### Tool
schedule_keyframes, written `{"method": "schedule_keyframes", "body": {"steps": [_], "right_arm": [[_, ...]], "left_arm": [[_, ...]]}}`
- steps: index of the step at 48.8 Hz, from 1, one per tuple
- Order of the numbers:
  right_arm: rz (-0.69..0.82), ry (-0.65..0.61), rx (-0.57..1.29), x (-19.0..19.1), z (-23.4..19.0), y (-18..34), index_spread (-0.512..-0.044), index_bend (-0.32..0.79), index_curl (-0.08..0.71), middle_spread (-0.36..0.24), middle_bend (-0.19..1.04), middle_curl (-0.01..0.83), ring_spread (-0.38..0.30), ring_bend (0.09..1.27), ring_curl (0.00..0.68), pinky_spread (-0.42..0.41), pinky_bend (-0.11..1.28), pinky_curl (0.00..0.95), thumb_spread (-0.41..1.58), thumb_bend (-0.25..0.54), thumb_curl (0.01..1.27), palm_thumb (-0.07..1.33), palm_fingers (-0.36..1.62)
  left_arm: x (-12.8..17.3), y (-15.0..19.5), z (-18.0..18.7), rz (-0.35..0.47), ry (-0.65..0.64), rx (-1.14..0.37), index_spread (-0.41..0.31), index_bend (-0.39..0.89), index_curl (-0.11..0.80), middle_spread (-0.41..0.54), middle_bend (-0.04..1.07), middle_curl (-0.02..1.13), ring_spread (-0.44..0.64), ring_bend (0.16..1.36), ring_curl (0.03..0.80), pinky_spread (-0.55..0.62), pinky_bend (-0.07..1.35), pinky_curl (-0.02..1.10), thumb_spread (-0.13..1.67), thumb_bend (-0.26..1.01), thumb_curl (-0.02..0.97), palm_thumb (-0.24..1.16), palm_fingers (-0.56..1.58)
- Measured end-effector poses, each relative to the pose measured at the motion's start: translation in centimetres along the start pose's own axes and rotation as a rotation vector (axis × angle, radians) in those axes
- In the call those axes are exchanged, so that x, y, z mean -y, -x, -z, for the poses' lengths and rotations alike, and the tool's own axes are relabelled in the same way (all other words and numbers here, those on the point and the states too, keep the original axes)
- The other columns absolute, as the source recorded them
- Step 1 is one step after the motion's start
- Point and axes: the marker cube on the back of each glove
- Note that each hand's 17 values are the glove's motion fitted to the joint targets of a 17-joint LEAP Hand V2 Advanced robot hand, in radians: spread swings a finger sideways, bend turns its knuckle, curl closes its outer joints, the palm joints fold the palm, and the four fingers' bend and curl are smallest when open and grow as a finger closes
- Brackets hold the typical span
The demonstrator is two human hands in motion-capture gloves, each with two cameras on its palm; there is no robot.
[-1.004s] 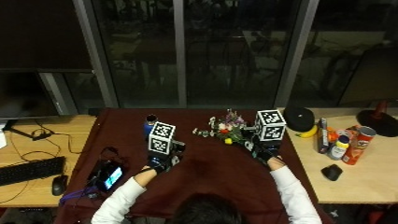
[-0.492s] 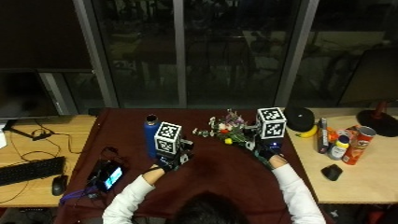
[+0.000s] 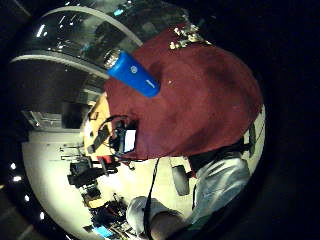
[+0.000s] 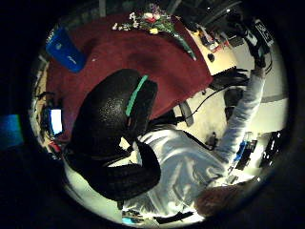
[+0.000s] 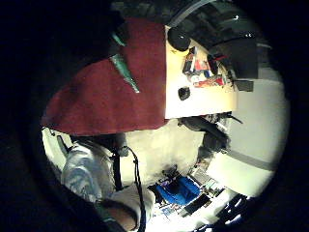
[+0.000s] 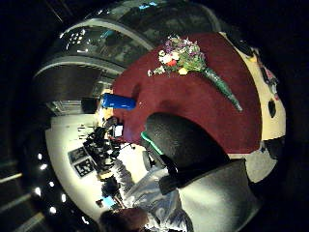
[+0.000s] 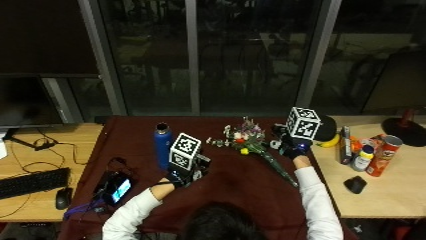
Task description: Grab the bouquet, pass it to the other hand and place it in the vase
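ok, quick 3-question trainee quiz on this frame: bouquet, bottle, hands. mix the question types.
1. True or false: the bouquet lies on the dark red cloth.
2. Which stands closest to the blue bottle? A) the left hand B) the right hand C) the computer mouse
3. Fill in: the bouquet's wrapped stem end points toward the person's ____ side.

Key
1. True. It lies flat, no hand holding it.
2. A. The left hand hovers just beside the bottle.
3. Right. The flower heads lie toward the bottle, the stem runs toward the right forearm.
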Motion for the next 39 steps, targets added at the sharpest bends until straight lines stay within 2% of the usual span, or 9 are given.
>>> {"method": "schedule_keyframes", "body": {"steps": [10,26,39], "right_arm": [[-0.064,0.028,0.083,1.6,-0.2,-2.0,-0.225,0.07,0.116,0.046,0.27,0.353,0.063,0.65,0.33,0.257,0.72,0.357,1.05,-0.026,0.28,0.35,0.4],[-0.193,0.012,0.119,4.6,-2.2,-5.6,-0.221,0.07,0.113,0.046,0.25,0.364,0.044,0.66,0.343,0.237,0.77,0.37,1.04,-0.026,0.29,0.33,0.41],[-0.298,0.026,0.102,7.6,-6.5,-8.4,-0.22,0.07,0.112,0.046,0.25,0.377,0.035,0.66,0.35,0.235,0.77,0.365,1.03,-0.025,0.3,0.34,0.41]], "left_arm": [[-0.8,-0.7,0.6,-0.035,0.001,0.037,-0.021,0.12,0.238,0.08,0.2,0.37,0.18,0.51,0.308,0.17,0.34,0.35,1.13,-0.02,0.277,0.2,0.4],[-1.2,-1.9,0.3,-0.059,-0.035,0.044,-0.022,0.12,0.244,0.079,0.2,0.38,0.18,0.5,0.306,0.18,0.35,0.35,1.12,-0.02,0.282,0.18,0.39],[-0.2,-1.8,-0.6,-0.05,-0.036,0.014,-0.023,0.12,0.248,0.078,0.2,0.39,0.18,0.5,0.308,0.18,0.35,0.35,1.12,-0.02,0.287,0.18,0.39]]}}
